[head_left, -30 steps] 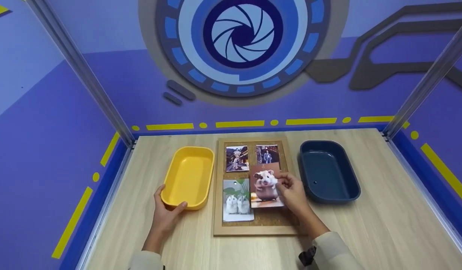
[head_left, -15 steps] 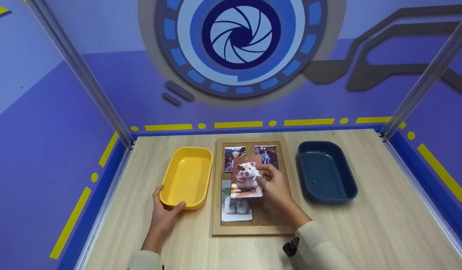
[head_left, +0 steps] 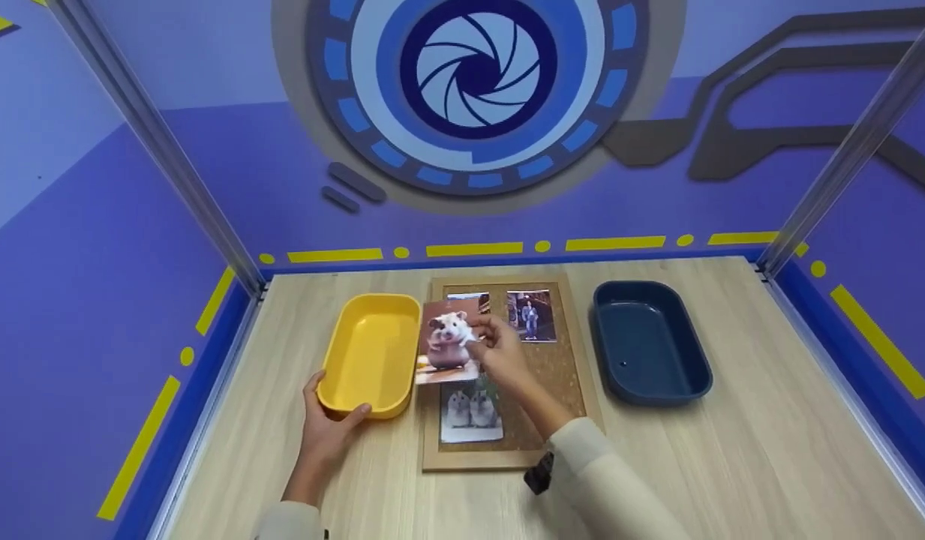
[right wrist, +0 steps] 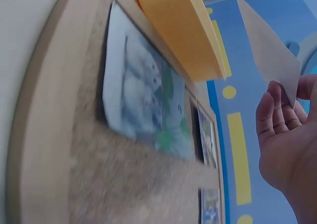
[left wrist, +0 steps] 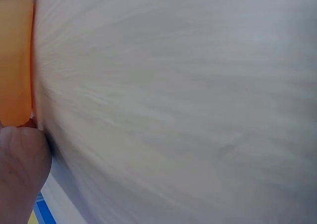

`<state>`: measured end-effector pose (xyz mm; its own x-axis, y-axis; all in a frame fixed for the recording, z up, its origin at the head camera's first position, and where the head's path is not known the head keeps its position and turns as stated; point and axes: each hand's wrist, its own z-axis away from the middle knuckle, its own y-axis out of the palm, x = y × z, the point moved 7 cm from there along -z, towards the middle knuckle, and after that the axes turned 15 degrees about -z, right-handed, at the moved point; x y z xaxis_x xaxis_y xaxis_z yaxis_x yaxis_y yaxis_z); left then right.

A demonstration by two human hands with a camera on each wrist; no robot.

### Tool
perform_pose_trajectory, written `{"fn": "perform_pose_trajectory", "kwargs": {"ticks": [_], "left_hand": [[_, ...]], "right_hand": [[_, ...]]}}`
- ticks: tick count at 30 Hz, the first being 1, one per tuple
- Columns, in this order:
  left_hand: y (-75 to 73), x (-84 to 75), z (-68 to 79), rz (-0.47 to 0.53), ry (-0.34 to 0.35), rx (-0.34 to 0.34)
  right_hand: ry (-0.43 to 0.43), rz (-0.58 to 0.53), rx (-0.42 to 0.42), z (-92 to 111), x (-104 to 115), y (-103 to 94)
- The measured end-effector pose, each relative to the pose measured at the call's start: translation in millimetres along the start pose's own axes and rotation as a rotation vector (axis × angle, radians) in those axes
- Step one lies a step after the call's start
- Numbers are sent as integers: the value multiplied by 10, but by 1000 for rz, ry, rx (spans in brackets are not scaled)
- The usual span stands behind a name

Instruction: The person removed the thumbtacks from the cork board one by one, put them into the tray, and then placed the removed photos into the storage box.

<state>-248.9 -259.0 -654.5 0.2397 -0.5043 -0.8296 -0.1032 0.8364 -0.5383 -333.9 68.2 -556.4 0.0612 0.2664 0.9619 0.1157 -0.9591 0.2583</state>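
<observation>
In the head view my right hand (head_left: 503, 358) pinches a hamster photo (head_left: 448, 341) by its right edge. The photo is held above the left side of a wood-framed corkboard (head_left: 541, 397), its left edge close to the yellow tray (head_left: 372, 352). The right wrist view shows the pale back of this photo (right wrist: 270, 45) between thumb and fingers. My left hand (head_left: 331, 439) grips the tray's near left corner, thumb at the front rim. A photo of two white hamsters (head_left: 471, 416) lies on the board's lower left. The held photo partly covers another photo (head_left: 470, 298) at upper left.
A photo of a standing person (head_left: 532, 316) is on the board's upper right. To the right of the board stands a dark blue tray (head_left: 652, 345). Purple panels (head_left: 207, 165) and metal posts enclose the wooden table (head_left: 762, 420) at the back and sides.
My right hand has carried the hamster photo leftward across the board, from over its middle right to beside the yellow tray. The left hand keeps its hold on the tray.
</observation>
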Motion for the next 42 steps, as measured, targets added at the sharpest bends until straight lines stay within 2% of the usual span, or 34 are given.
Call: {"fn": "perform_pose_trajectory", "kwargs": {"ticks": [8,14,21,28,35,42], "left_hand": [[25,-11,-12,-4,8,4],[55,-11,-13,16,1,1],[91,5,2,51,-21,9],[31,-3,-19,60,-21,6],[35,-7,-36,52,-20,9],[37,-10,-26,63,-2,17]], "right_hand": [[31,91,91,-55,-41,376],[25,153,105,-104,-151,583],[42,212,94,-110,-313,726],[79,208,146,-148,-418,902],[173,307,191,-160,-505,997],[208,410,209,-198,-530,1069]]}}
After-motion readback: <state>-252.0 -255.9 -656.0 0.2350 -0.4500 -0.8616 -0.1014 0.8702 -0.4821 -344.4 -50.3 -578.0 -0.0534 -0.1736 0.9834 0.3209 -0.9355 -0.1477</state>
